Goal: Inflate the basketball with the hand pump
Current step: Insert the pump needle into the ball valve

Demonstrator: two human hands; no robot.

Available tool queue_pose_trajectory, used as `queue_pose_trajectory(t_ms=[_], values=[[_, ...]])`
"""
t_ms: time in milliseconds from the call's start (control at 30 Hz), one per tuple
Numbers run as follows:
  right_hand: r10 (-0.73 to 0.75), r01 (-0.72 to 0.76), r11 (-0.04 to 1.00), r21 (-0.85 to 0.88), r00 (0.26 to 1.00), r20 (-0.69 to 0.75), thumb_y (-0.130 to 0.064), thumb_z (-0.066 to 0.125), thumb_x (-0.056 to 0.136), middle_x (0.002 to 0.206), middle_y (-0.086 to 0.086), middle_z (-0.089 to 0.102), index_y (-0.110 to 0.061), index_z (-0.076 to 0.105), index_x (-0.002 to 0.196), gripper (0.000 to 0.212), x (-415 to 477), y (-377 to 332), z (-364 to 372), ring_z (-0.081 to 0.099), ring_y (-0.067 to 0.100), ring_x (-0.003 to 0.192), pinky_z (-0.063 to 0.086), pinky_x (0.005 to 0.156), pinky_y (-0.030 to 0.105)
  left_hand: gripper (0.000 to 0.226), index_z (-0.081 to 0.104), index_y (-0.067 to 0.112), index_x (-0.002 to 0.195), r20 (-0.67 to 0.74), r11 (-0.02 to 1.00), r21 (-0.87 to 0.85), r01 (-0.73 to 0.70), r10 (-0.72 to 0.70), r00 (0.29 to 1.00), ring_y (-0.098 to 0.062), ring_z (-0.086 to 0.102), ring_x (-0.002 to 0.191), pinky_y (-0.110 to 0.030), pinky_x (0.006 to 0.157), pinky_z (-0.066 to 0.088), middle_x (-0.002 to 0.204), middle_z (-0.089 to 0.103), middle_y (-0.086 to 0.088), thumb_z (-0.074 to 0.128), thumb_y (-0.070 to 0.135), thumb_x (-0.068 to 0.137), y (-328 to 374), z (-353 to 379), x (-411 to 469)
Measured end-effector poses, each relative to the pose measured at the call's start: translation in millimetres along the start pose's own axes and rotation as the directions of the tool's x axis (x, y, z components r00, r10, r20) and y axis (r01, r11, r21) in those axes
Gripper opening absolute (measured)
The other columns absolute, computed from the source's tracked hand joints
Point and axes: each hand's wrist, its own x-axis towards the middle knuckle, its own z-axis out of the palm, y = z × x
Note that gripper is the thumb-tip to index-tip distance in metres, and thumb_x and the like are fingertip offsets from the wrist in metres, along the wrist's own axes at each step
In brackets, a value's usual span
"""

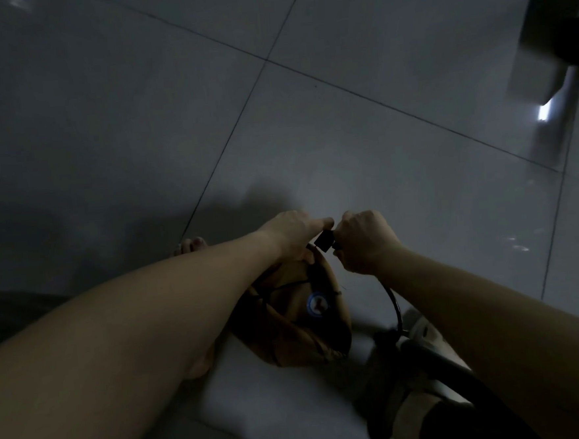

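Right hand (363, 241): fingers curled into a fist, clamped on the end of a thin black rubber hose (394, 303) just behind a small black block-shaped fitting (325, 242), which protrudes from the fist toward the left. Left hand (294, 234): lies over the far top edge of the basketball, one finger stretched straight out to the right and reaching the fitting. Its lower fingers are in shadow against the ball, so I cannot tell whether this hand pinches anything or only touches. The two hands are close together, with the fitting between them. The brown, sagging rubber basketball (288, 325) sits on the floor just near of the hands, partly under the left forearm. Its skin is visibly dented and it carries a round blue-rimmed logo (318, 304) on the upper right face. The hose curves from the right fist down and nearer, to a dark tubular hand pump (435, 358) at near right; that area is blurred and detail is poor. The floor (343, 129) is glossy pale grey tile with thin dark joints. Bare toes (190, 245) show just left of the left wrist. A dark blurred object (556, 12) stands at far right, with a bright glint (544, 112) on the tile near it.
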Motion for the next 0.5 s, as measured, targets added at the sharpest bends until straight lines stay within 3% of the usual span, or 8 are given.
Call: queue_pose_trajectory(t_ms=[133,300,500], values=[[-0.011,0.013,0.999,-0.053,0.999,0.034,-0.041,0.048,0.098,0.079,0.003,0.047,-0.015,0.061,0.105,0.03,2.0,-3.1,0.7,0.043,0.014,0.056,0.029,0.046,0.029,0.069,0.041,0.026,0.141,0.015,1.0,-0.026,0.005,-0.004,1.0,-0.028,0.061,0.101,-0.034,0.075,0.046,0.112,0.063,-0.007,0.078,0.033,0.083,0.9,-1.2,0.4],[-0.003,0.004,1.0,-0.007,0.997,0.073,-0.019,0.047,0.097,0.067,-0.001,0.047,-0.014,0.06,0.1,0.015,-1.5,-9.0,-4.0,0.046,0.012,0.053,0.037,0.049,0.027,0.066,0.042,0.025,0.137,0.0,0.998,-0.057,0.005,-0.005,1.0,-0.027,0.062,0.099,-0.036,0.074,0.048,0.108,0.064,-0.007,0.078,0.031,0.083,-0.2,-1.2,-2.2],[0.116,-0.124,0.987,0.105,0.99,0.084,-0.03,0.052,0.1,0.068,-0.003,0.05,-0.017,0.063,0.103,0.018,-6.7,-10.2,0.9,0.047,0.013,0.055,0.036,0.05,0.028,0.056,0.042,0.026,0.131,0.013,1.0,0.001,-0.014,0.014,1.0,-0.023,0.052,0.079,-0.036,0.067,0.047,0.088,0.047,0.0,0.074,0.031,0.085,-0.4,-4.6,0.0]])
